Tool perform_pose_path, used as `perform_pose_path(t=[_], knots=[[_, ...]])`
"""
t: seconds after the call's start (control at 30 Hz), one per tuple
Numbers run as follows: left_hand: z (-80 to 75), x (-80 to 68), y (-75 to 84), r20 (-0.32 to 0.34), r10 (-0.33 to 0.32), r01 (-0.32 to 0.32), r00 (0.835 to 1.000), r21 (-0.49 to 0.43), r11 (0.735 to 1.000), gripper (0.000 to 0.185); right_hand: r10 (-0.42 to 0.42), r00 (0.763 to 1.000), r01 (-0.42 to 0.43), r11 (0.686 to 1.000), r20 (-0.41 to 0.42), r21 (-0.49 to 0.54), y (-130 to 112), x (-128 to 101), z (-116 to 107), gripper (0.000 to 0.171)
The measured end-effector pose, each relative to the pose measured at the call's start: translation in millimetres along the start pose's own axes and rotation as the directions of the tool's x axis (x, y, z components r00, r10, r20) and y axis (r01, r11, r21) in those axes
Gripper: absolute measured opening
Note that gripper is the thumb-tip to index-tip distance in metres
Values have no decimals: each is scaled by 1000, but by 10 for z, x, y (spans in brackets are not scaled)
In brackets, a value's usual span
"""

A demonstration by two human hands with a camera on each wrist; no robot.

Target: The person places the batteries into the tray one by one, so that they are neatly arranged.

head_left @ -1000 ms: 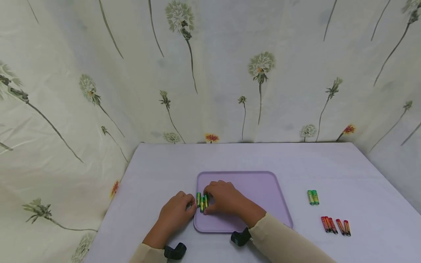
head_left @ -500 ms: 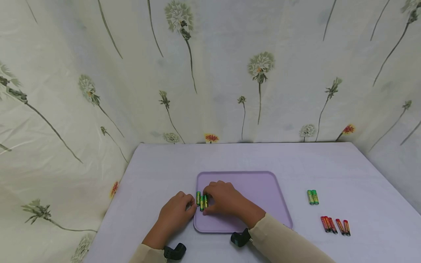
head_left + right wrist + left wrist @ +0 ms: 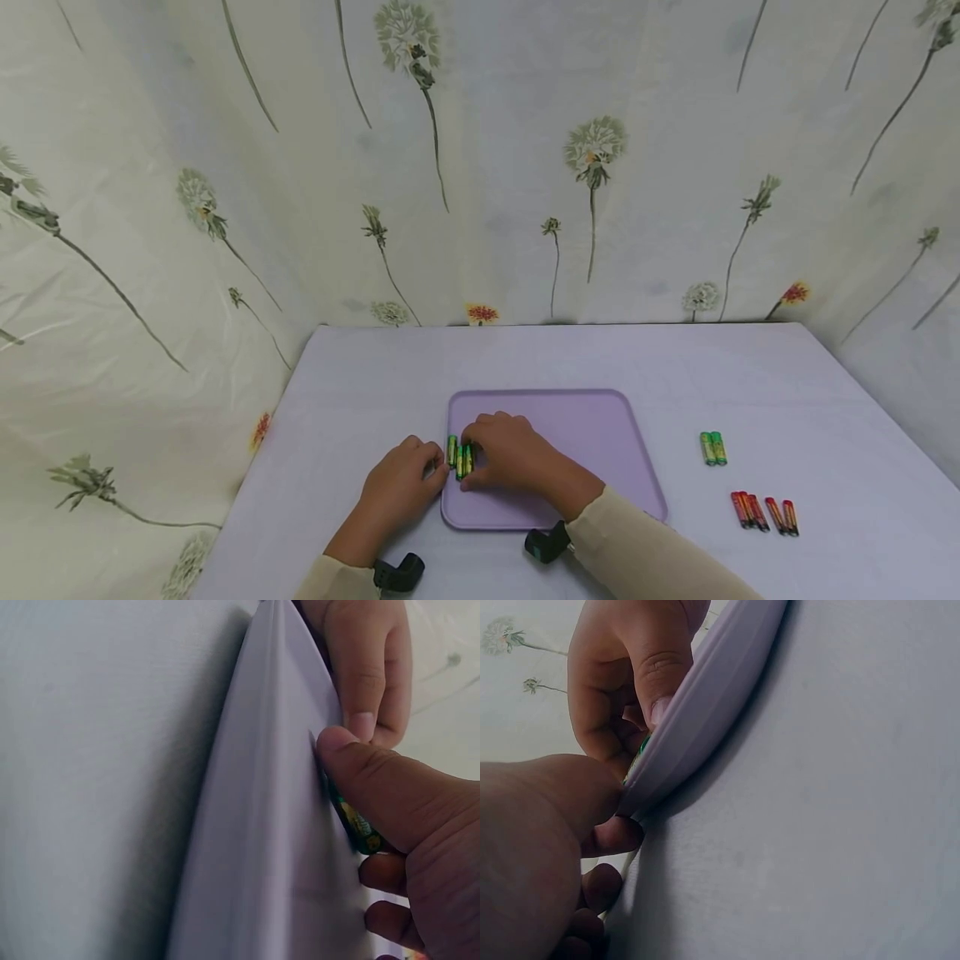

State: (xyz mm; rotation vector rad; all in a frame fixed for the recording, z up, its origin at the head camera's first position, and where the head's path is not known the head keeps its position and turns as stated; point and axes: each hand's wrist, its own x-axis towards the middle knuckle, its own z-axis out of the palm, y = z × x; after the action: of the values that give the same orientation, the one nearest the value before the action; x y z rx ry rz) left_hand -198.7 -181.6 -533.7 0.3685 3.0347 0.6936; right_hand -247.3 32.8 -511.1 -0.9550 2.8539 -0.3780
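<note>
Near the left edge of a shallow lilac tray (image 3: 558, 433), three green-and-yellow batteries lie side by side. The leftmost battery (image 3: 452, 451) sits slightly farther back than the middle battery (image 3: 461, 462). My right hand (image 3: 506, 454) reaches over the tray and pinches the rightmost battery (image 3: 469, 458) lengthwise, thumb at its near end and fingers at its far end. In the right wrist view a green battery (image 3: 358, 829) shows beneath the thumb. My left hand (image 3: 401, 483) holds the tray's left rim (image 3: 694, 724) between thumb and finger, its other fingers curled below.
Right of the tray, two green batteries (image 3: 713, 448) lie together on the white-covered table (image 3: 375, 367). Nearer the front right are several red batteries (image 3: 750, 511), some in a group and two apart. A flower-printed cloth (image 3: 510, 167) hangs behind and beside the table.
The green batteries in the tray have shifted very slightly away from me, and the right fingers have crept a little left. The left hand and the other batteries stay put.
</note>
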Motion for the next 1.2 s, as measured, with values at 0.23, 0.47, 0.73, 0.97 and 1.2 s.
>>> perform_pose_path(t=[0.23,0.47,0.73,0.97,1.2], knots=[[12,-6,4,2,-12,12,1000,-1,1000,12,23,1000,-24,998,21,55,99,-18,1,68],[18,1,9,7,-15,15,1000,-10,1000,11,69,997,-75,982,36,173,263,-73,-53,71],[-33,20,25,10,-33,33,999,-6,999,12,63,998,-67,976,22,208,376,-169,-275,66],[-32,20,34,12,-31,31,999,-4,1000,11,143,990,-141,956,10,256,512,-274,-397,65],[2,7,18,17,-26,26,1000,-8,1000,11,197,980,-188,936,0,298,638,-392,-477,64]])
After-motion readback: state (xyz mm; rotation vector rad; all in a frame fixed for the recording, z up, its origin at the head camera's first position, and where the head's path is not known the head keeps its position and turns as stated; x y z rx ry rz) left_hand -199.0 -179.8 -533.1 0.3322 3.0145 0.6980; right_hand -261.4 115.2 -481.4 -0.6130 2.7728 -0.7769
